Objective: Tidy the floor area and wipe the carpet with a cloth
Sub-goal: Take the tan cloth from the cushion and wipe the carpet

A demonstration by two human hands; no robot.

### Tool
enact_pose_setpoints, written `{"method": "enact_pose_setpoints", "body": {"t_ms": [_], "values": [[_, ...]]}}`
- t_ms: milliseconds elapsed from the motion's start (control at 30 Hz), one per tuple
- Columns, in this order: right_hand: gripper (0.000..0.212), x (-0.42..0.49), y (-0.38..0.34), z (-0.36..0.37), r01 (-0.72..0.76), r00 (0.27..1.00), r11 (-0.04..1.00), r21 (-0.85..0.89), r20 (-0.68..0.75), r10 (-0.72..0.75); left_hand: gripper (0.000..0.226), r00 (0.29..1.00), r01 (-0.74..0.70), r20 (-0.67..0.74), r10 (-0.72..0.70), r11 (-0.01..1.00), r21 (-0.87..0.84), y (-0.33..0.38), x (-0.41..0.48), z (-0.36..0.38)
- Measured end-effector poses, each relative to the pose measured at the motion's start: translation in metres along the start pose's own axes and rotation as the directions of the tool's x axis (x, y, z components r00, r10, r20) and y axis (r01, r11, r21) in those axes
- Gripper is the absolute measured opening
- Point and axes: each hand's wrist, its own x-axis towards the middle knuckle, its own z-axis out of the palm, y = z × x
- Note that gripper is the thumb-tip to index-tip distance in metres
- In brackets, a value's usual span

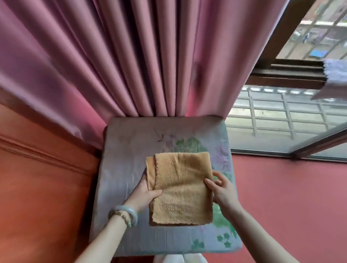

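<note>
Hands: both hold the cloth.
Left hand (147, 193): grips the cloth's left edge, thumb lying on top and fingers tucked under the fold; a bracelet (124, 214) sits on that wrist.
Right hand (221, 188): pinches the right edge about halfway along, fingers curled close.
Cloth (182, 186): tan, fluffy and folded into a rough rectangle with a loose flap along its left side. It lies over the middle of a flowered cushion (126, 162); I cannot tell if it rests on the cushion or hangs just above.
Handling: likely light, soft and limp, so it would sag and unfold if held by one corner. It is not slippery or fragile.
Where to hold: opposite edges through all the layers, as now, should keep the fold together.
Around: a pink curtain (138, 49) hangs behind the cushion, with a window (295, 118) to the right.
</note>
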Motion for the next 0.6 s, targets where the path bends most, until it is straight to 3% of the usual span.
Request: {"method": "enact_pose_setpoints", "body": {"t_ms": [133,333,400,433,467,533,600], "values": [[0.022,0.038,0.036,0.015,-0.059,0.996,0.996,-0.069,-0.072,0.054,0.084,0.999,0.021,-0.035,-0.015,0.982,0.186,-0.039,0.044,0.007],[0.019,0.066,0.077,0.022,-0.140,0.987,0.969,-0.206,-0.107,0.120,0.096,0.966,0.020,-0.259,0.006,0.995,0.098,-0.078,0.069,0.023],[0.031,0.068,0.076,0.017,-0.078,0.995,0.937,-0.339,-0.092,0.049,0.098,0.934,0.016,-0.349,0.078,0.966,0.258,-0.080,0.065,0.027],[0.045,0.069,0.077,0.013,0.022,0.994,0.874,-0.485,-0.081,-0.070,0.099,0.920,-0.003,-0.350,0.176,0.896,0.443,-0.081,0.062,0.028],[0.057,0.069,0.077,0.010,0.152,0.974,0.744,-0.651,-0.030,-0.225,0.100,0.912,-0.044,-0.296,0.283,0.787,0.615,-0.083,0.060,0.026],[0.073,0.068,0.078,0.003,0.369,0.867,0.345,-0.863,0.186,-0.462,0.104,0.903,-0.189,-0.060,0.425,0.519,0.833,-0.086,0.058,0.022],[0.083,0.069,0.081,0.001,0.485,0.784,0.069,-0.872,0.399,-0.475,0.111,0.886,-0.290,0.154,0.438,0.263,0.920,-0.089,0.064,0.019]]}}
